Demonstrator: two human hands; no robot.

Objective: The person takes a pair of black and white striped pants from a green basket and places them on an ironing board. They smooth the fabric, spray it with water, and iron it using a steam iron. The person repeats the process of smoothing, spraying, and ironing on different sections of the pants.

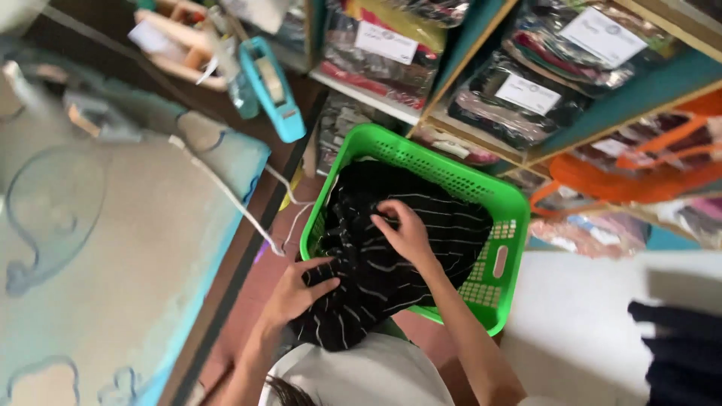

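Black striped cloth (398, 248) is seen once only, lying in the one green plastic basket (496, 199) and hanging over its near rim toward the person. Its long axis runs from the far corner of the basket down to the near edge, and the thin white stripes cross it slantwise. The left hand (297, 289) is closed on the hanging edge of the cloth, fingers curled into the fabric. The right hand (406, 229) is laid on top of the cloth, fingers bent and pressed on it, only partly closed. Left of the left hand, one pale blue ironing pad (98, 248) with one white cord (226, 192) is seen. Beyond the hands, shelves (481, 83) with many bagged clothes are placed; the floor under the basket is reddish.
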